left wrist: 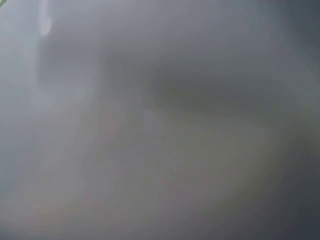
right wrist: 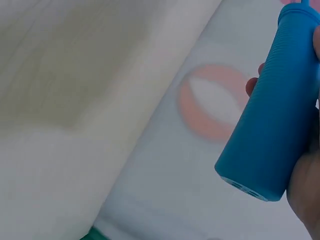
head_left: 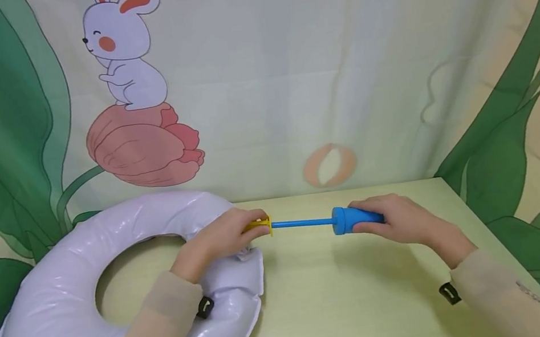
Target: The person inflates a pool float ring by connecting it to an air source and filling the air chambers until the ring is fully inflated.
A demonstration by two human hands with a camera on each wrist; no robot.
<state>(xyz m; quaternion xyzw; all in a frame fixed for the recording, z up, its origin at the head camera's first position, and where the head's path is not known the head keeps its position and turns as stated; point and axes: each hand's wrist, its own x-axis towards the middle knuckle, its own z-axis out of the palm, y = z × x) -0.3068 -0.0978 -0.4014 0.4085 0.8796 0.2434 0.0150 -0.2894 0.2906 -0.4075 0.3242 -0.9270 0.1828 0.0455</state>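
Observation:
A blue hand pump (head_left: 346, 220) is held level above the table, its thin blue rod (head_left: 303, 223) drawn out toward the left. My right hand (head_left: 406, 217) grips the pump's ribbed barrel; the right wrist view shows this barrel (right wrist: 270, 110) up close, with slots in its end face. At the rod's far end, my left hand (head_left: 224, 233) pinches the yellow end piece (head_left: 259, 224). Under the left hand and forearm lies a white inflatable swim ring (head_left: 50, 303), puffed out but creased near its seam. The left wrist view is a grey blur.
The pale table (head_left: 319, 299) reaches back to a hanging cloth backdrop (head_left: 257, 78) printed with a rabbit, tulips and leaves. The ring takes up the table's left side. A black strap shows at each sleeve cuff.

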